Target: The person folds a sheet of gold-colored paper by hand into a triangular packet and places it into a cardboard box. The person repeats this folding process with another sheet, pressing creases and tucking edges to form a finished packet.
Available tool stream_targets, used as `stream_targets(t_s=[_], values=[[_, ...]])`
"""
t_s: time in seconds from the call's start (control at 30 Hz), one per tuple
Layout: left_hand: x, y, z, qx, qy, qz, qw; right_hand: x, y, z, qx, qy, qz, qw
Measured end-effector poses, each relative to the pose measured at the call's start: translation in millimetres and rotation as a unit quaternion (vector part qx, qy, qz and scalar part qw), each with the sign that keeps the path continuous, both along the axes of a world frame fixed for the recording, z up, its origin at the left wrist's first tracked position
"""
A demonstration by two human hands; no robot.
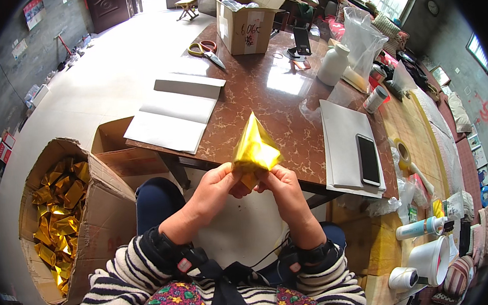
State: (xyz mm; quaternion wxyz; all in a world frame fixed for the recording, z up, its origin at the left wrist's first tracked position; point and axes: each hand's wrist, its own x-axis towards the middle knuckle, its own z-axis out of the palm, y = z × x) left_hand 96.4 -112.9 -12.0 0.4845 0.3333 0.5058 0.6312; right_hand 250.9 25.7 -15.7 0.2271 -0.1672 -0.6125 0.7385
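A shiny gold foil paper piece (255, 145), folded to a point at its top, is held up between both hands just off the front edge of the brown marbled table (265, 94). My left hand (217, 185) pinches its lower left corner between thumb and fingers. With thumb and fingers, my right hand (280, 183) grips the lower right corner. The fingertips of both hands are partly hidden behind the foil. Down to the left, a cardboard box (106, 217) holds many folded gold foil pieces (61, 225).
Scissors (209, 53), a folded white sheet (175, 115) and a carton (244, 26) lie or stand on the table. To the right are a smartphone (367, 159) on white sheets (334, 144), a white bottle (333, 65) and a spray can (375, 99). A tape roll (402, 154) is farther right.
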Motion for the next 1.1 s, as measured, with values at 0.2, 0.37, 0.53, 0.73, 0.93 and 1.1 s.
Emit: stream_targets(t_s=[0.2, 0.37, 0.53, 0.73, 0.93, 1.1], values=[[-14.3, -3.9, -6.0, -0.012, -0.117, -0.051, 0.992, 1.5, 0.6, 7.4, 0.017, -0.059, 0.026, 0.998], [-21.4, -9.9, 3.2, -0.025, -0.101, -0.080, 0.991, 4.1, 0.5, 13.5, 0.053, -0.083, 0.059, 0.993], [-30.8, -19.8, 25.0, -0.061, 0.098, -0.058, 0.992, 9.7, -2.8, 19.4, 0.048, -0.113, 0.076, 0.990], [-36.4, -16.7, 59.7, 0.123, 0.355, 0.156, 0.914, 13.0, -11.6, 21.7, 0.049, -0.133, 0.111, 0.984], [-29.8, -14.9, 70.4, 0.128, 0.426, 0.181, 0.877, 15.1, -27.9, 18.0, 0.079, -0.167, 0.188, 0.965], [-27.6, -31.2, 59.4, 0.132, 0.419, 0.216, 0.872, 21.2, -38.6, 36.1, 0.164, -0.193, 0.203, 0.946]])
